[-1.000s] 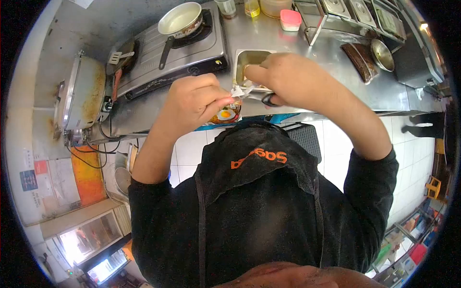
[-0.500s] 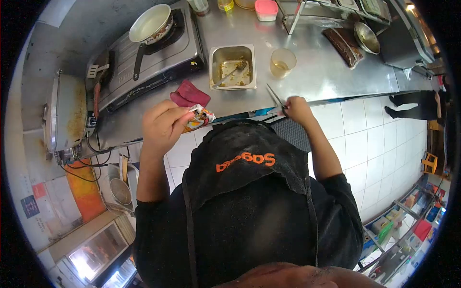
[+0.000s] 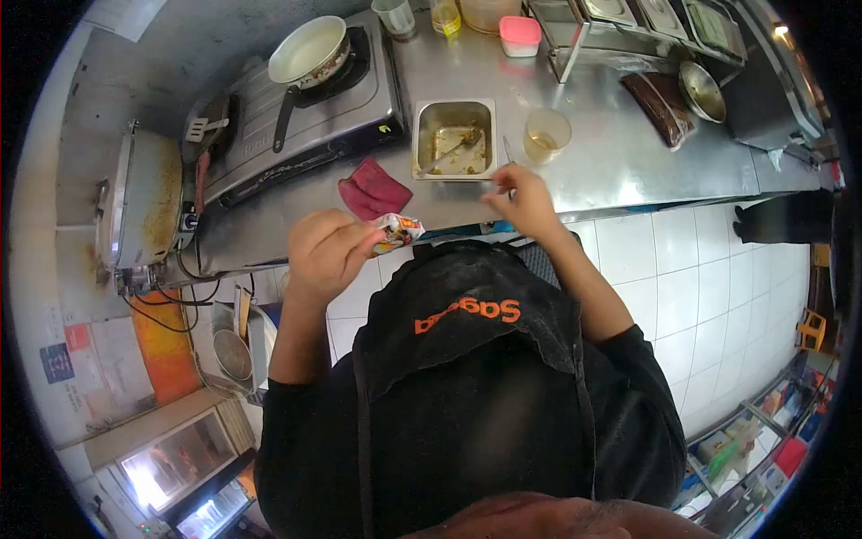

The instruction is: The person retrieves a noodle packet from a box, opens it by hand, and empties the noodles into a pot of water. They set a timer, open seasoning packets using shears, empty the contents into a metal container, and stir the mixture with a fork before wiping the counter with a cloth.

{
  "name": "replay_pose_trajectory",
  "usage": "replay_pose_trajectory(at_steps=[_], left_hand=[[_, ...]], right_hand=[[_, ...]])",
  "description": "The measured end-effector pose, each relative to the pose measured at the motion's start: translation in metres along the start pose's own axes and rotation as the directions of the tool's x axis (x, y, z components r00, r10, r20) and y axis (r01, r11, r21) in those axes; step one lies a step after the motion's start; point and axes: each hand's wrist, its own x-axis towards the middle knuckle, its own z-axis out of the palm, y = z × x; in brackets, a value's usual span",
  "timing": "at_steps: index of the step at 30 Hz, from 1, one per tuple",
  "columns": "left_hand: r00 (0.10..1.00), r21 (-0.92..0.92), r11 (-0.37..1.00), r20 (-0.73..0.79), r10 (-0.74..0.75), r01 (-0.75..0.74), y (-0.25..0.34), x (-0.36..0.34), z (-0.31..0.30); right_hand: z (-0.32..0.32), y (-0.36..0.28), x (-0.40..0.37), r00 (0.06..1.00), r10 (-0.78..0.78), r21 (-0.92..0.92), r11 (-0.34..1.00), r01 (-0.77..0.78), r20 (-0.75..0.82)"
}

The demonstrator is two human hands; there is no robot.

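My left hand (image 3: 328,256) is closed, pinching a small printed sachet (image 3: 400,232) between thumb and fingers above the counter's front edge. To its right, my right hand (image 3: 528,205) hovers over the edge with its fingers bent and apart, and I see nothing held in it. A thin metal blade of the scissors (image 3: 507,150) shows just beyond that hand, beside a plastic cup (image 3: 546,136); their handles are hidden. Between and beyond my hands stands a steel container (image 3: 455,103) with a spoon (image 3: 452,151) and food residue. A folded dark red cloth (image 3: 375,190) lies beside the sachet.
A gas stove (image 3: 337,126) carries a white pan (image 3: 307,56) at left. Farther back are a pink-lidded tub (image 3: 520,36) and a metal rack (image 3: 561,54). A brown-filled bag (image 3: 660,106) and a metal bowl (image 3: 702,92) lie at right. A person's dark-clothed legs (image 3: 786,218) show at far right.
My right hand, which held open scissors, has shifted left towards the sachet, and the scissors' blade now lies beyond it near the cup. The left hand still pinches the sachet. The view has shifted slightly.
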Motion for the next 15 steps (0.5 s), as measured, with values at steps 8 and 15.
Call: replay_pose_trajectory(at_steps=[8, 15], left_hand=[[0.992, -0.109, 0.994, -0.124, 0.008, -0.022, 0.004, -0.008, 0.035], [0.808, -0.294, 0.927, -0.472, -0.352, 0.232, 0.002, -0.014, 0.067]], right_hand=[[0.056, -0.098, -0.008, 0.844, -0.472, 0.416, 0.841, 0.346, 0.253], [0.069, -0.101, -0.018, 0.893, -0.449, 0.422, 0.806, 0.415, -0.021]])
